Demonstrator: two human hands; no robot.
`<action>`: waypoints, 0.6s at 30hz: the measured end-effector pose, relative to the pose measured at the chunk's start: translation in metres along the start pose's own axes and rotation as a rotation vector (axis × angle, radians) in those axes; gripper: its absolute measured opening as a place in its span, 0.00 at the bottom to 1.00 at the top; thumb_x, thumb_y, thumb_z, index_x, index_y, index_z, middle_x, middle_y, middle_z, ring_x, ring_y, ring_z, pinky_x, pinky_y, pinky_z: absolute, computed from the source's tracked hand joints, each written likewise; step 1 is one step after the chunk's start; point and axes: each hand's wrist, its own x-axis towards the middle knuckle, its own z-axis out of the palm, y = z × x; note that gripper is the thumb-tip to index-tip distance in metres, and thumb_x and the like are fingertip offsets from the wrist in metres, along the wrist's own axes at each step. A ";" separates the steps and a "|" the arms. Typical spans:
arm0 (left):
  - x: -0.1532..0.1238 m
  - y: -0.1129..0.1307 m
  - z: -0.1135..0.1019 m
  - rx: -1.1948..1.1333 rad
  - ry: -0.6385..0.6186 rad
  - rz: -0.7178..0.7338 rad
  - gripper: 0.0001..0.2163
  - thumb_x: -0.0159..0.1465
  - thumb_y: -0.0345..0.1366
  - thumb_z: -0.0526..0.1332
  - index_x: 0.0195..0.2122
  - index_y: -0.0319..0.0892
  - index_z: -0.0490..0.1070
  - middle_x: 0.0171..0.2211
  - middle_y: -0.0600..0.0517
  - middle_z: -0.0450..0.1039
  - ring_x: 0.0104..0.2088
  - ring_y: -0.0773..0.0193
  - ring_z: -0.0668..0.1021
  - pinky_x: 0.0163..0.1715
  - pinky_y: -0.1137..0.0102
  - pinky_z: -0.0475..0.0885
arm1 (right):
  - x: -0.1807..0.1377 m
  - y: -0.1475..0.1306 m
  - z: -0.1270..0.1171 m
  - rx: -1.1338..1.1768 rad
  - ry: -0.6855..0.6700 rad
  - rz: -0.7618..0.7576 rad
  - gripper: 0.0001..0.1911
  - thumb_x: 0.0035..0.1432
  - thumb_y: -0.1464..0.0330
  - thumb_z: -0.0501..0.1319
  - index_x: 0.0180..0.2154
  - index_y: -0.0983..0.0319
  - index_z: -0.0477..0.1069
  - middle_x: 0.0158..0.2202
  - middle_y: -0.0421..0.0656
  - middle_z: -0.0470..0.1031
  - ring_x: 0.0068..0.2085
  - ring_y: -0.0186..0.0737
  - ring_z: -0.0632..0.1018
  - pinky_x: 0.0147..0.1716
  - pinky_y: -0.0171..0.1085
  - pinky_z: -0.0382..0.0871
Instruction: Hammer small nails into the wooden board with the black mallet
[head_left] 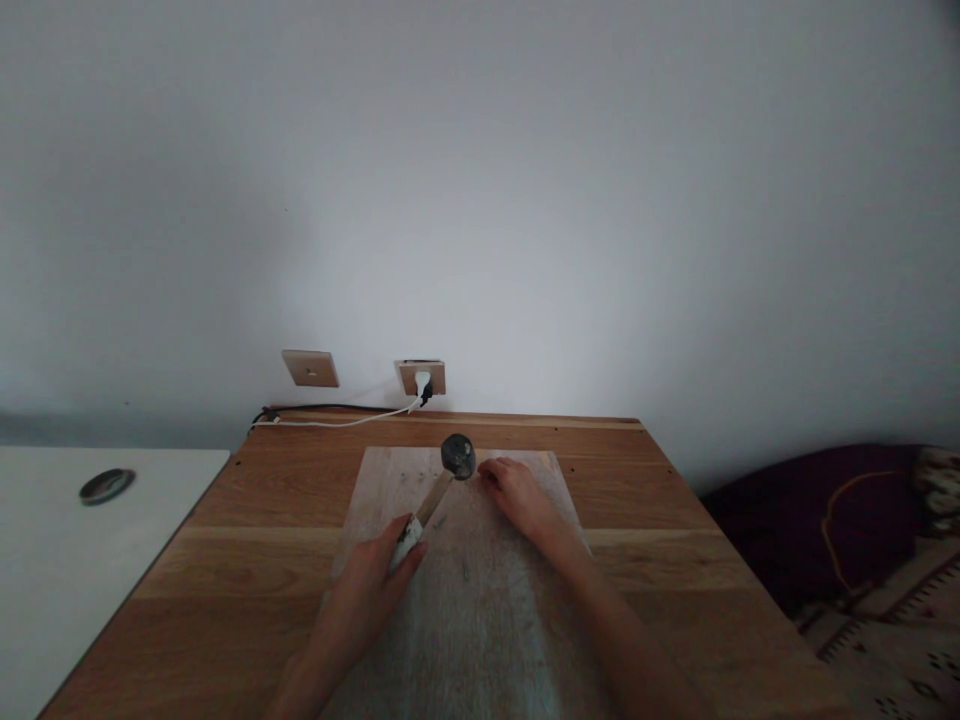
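My left hand [378, 565] is wrapped round the white-covered grip of a hammer [433, 500]. The hammer has a dark rounded head [458, 456] and a bare wooden shaft that slants up and to the right, over a worn, pale wooden board [480, 620]. Just right of the head is my right hand [517, 492], its fingers curled and pinched together low over the board's far part. Whatever those fingertips may hold is too small and partly hidden to make out. I cannot tell whether the hammer head touches anything beneath it.
The board lies on a brown wooden table [262, 560] against a white wall. Behind it, plugs sit in a wall socket [422, 378], with cables [337, 424] running left along the table's back edge. A white surface [67, 560] bears a dark oval object [107, 486]. Purple fabric [810, 510] lies right.
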 end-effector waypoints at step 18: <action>0.014 0.024 0.010 -0.062 -0.056 0.100 0.19 0.68 0.45 0.55 0.54 0.42 0.73 0.42 0.45 0.83 0.43 0.52 0.83 0.43 0.66 0.72 | -0.076 -0.011 -0.007 -0.162 -0.041 -0.402 0.14 0.67 0.78 0.60 0.48 0.56 0.76 0.50 0.44 0.78 0.54 0.44 0.77 0.51 0.40 0.74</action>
